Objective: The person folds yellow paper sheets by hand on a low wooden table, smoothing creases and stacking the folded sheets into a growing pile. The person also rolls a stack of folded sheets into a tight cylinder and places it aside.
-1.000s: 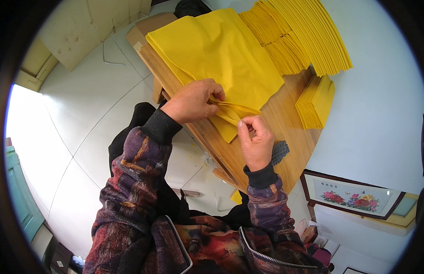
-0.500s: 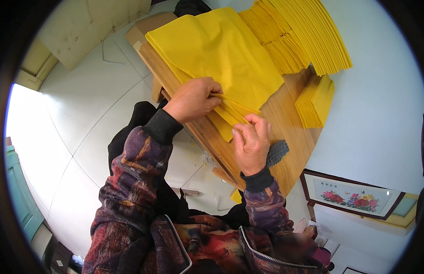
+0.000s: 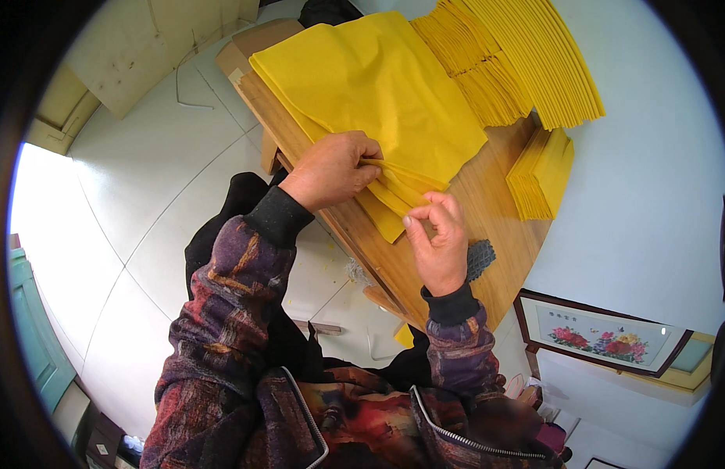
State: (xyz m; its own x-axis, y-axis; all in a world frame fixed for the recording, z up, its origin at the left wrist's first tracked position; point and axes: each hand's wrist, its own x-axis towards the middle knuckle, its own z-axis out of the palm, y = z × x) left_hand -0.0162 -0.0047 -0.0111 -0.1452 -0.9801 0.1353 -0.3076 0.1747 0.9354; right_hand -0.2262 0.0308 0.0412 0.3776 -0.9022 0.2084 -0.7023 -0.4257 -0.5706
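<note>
A large yellow cloth bag or folded sheet point(image 3: 370, 86), felt-like, lies over the wooden table, its near edge lifted in layers. My left hand point(image 3: 335, 170) is closed on that edge, thumb and fingers pinching the layers together. To the right, my right hand point(image 3: 441, 242) has its thumb and forefinger pinched at the lower edge of the same cloth, the other fingers curled loosely above. The fingertips hide how much cloth lies between them. Just right of that wrist is a dark grey textured pad point(image 3: 480, 259), lying on the table.
Tall stacks of folded yellow cloth pieces point(image 3: 534, 62) stand at the table's far right, with a smaller stack point(image 3: 541, 173) nearer. The wooden table point(image 3: 499, 211) has its left edge by my left wrist. A framed flower picture point(image 3: 601, 332) is on the right.
My right hand has shifted slightly right, and its thumb and forefinger show more clearly apart from the palm. My left hand keeps its pinch in the same place.
</note>
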